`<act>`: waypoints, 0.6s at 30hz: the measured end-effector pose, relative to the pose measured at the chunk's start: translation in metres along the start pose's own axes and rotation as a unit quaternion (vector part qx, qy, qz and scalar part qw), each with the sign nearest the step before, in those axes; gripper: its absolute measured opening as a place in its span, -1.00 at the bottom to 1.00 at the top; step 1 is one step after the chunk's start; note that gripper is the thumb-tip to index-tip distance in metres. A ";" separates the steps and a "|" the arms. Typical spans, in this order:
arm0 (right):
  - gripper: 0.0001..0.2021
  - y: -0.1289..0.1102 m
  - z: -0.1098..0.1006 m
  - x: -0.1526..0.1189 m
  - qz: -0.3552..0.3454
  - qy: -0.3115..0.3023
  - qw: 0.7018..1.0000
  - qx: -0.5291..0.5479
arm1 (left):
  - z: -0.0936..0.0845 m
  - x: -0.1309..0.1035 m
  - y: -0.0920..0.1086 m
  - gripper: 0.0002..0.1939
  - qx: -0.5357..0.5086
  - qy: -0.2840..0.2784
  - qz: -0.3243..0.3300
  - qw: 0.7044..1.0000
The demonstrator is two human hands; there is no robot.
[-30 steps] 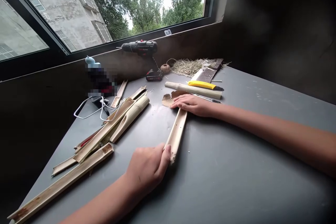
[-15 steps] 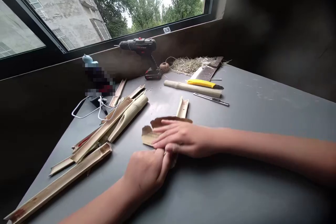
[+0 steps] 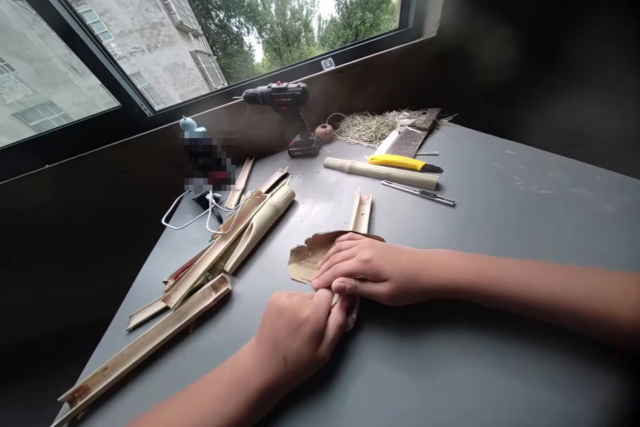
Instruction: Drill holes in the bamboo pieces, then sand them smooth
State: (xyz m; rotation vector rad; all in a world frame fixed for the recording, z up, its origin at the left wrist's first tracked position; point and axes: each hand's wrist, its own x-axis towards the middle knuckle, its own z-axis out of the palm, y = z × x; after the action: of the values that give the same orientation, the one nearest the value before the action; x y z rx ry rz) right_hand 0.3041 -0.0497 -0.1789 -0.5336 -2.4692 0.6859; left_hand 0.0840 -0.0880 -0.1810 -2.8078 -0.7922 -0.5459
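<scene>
While left hand point(image 3: 296, 330) tight around bamboo channel point(image 3: 361, 215), right hand point(image 3: 364, 263) closed over sandpaper point(image 3: 301, 267)

Daylight enters through the black-framed glass window point(image 3: 287, 13), leaving a pale sheen on the smooth grey counter point(image 3: 510, 213) and soft shadow beneath the bare hands point(image 3: 367, 267). The dark right-hand wall point(image 3: 545, 60) appears dim, with hazy smudges.

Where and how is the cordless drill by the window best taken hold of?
Probably around the handle of the drill, the slim part between body and battery base. I'd come from the picture's right, behind the body: it stands upright on that base, its bit pointing left. Stay above the twine ball beside the base.
</scene>
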 end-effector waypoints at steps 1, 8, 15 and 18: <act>-0.64 0.004 -0.002 -0.001 0.009 0.004 1.000 -0.003 | 0.000 0.000 0.001 -0.55 -0.002 0.004 0.002 1.000; -0.54 0.036 -0.021 -0.005 0.139 0.122 0.981 -0.062 | 0.001 0.000 0.002 -0.52 0.032 0.006 -0.015 0.999; -0.61 0.000 0.004 -0.003 0.053 0.039 0.998 -0.013 | 0.001 -0.002 0.004 -0.55 0.026 0.031 -0.002 0.999; -0.54 0.036 -0.020 -0.007 0.106 0.108 0.987 -0.048 | 0.001 -0.002 0.005 -0.53 0.044 0.028 -0.011 0.999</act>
State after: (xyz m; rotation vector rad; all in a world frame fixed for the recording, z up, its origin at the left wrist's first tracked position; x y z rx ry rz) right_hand 0.3289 -0.0177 -0.1869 -0.8696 -2.2714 0.5583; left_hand 0.0857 -0.0926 -0.1831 -2.6957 -0.8170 -0.5757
